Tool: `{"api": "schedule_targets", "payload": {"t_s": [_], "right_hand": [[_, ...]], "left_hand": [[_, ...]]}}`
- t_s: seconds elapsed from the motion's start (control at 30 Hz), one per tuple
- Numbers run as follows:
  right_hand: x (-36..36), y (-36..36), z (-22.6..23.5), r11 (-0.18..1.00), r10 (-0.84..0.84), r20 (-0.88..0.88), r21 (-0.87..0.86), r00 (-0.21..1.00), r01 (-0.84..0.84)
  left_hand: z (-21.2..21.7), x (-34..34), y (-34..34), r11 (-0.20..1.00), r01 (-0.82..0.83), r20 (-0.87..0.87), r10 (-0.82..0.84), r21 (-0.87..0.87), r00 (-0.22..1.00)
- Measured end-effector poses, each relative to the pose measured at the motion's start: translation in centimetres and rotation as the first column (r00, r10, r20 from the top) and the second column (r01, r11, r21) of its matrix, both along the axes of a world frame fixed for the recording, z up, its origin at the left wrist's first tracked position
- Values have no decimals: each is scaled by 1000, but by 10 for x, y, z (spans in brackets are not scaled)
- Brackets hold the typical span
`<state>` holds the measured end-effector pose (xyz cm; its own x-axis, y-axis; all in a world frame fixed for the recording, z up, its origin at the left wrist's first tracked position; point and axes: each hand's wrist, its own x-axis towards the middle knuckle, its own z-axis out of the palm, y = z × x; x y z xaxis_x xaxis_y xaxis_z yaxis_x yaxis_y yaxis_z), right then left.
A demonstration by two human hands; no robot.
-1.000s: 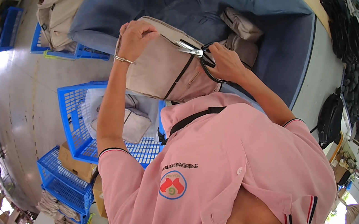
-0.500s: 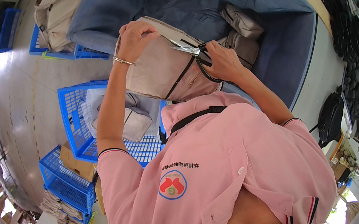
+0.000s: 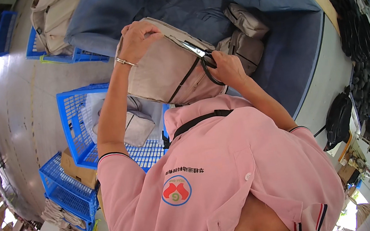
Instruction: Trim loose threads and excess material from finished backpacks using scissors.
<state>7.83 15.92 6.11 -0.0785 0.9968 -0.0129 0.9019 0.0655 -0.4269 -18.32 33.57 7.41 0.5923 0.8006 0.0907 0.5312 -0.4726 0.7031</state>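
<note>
A beige fabric bag (image 3: pixel 155 72) with black trim lies tilted before me, propped at the front of a blue-lined bin. My left hand (image 3: pixel 139 41) is closed on its upper left edge, fingers pinching the fabric near the seam. In my right hand (image 3: pixel 228 69) is a pair of scissors (image 3: pixel 195 50) with black handle loops. Their silver blades point up and left, lying close over the bag's top seam. Whether the blades touch the fabric, or any thread lies between them, is too small to tell.
The blue-lined bin (image 3: pixel 291 60) holds more beige bags (image 3: pixel 244 50) at the right. On my left stands a blue plastic crate (image 3: pixel 73 126) with a pale bag inside; other blue crates (image 3: pixel 64 184) are stacked below it. A black backpack (image 3: pixel 339 117) sits far right.
The scissor blades, spread apart before, now look closer together. My right hand has shifted slightly with them. My left hand keeps its hold on the bag's edge.
</note>
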Motion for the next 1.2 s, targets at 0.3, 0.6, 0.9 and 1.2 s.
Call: {"api": "schedule_targets", "payload": {"t_s": [0.3,0.6,0.9,1.2], "right_hand": [[31,-19,-1,967,-254,-154,-28,955,253],[22,-18,-23,951,-270,-493,-274,827,147],[-33,9,27,965,-19,-692,-202,722,-169],[-63,60,85,968,247,-780,172,574,-183]], "left_hand": [[13,-57,-50,994,-67,2,67,82,998],[91,-118,-161,946,-279,-69,293,162,954],[125,-136,-213,860,-459,-96,488,223,867],[215,-91,-226,789,-314,-173,462,527,870]]}}
